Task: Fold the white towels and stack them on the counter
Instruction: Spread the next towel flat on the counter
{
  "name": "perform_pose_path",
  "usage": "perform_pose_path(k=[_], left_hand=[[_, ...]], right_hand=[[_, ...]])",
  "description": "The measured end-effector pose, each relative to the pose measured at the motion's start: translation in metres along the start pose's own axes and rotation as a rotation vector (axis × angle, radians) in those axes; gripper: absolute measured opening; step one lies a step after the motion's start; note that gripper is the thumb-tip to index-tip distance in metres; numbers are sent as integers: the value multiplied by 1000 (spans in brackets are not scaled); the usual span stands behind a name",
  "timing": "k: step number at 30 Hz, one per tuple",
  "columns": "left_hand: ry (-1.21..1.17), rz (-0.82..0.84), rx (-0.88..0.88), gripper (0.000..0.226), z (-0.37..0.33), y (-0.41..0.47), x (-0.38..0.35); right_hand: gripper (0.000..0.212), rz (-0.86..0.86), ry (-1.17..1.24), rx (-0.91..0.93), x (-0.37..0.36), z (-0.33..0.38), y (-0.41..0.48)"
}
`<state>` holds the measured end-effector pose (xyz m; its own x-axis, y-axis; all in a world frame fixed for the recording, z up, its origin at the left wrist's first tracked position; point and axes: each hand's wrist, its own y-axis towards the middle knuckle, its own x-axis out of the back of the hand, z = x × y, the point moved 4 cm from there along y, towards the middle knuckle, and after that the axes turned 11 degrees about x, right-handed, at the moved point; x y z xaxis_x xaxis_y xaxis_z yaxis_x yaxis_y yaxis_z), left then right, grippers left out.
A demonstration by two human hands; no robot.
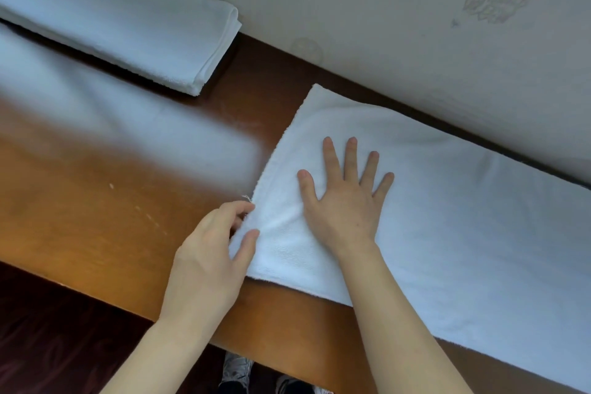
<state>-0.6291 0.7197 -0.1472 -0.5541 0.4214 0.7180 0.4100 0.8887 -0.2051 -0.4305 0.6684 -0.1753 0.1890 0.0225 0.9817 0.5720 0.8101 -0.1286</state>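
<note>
At the far left we see a folded towel lying on the wooden counter near the wall, so that part looks done. We cannot tell whether it is one towel or several. Next, the left hand pinches the near left corner of the long towel, thumb and fingers curled on its edge. Just right of it, the right hand presses flat on the cloth, fingers spread wide. The long towel runs away rightward along the wall as a flat strip. We judge it needs further folds, then stacking on the folded towel.
</note>
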Motion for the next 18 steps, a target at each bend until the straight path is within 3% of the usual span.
perform_pose_path(k=[7, 10, 12, 15, 18], left_hand=[[77, 36, 72, 38, 2, 11, 3], [273, -92, -53, 35, -13, 16, 1], [285, -161, -181, 38, -33, 26, -7], [225, -58, -284, 35, -65, 52, -36], [239, -13, -333, 45, -85, 76, -61]], right_hand=[[73, -62, 80, -139, 23, -28, 32], [72, -2, 69, -111, 13, -26, 36], [71, -43, 77, -84, 18, -26, 41], [69, -97, 72, -72, 25, -33, 57], [66, -25, 34, 5, 20, -28, 76]])
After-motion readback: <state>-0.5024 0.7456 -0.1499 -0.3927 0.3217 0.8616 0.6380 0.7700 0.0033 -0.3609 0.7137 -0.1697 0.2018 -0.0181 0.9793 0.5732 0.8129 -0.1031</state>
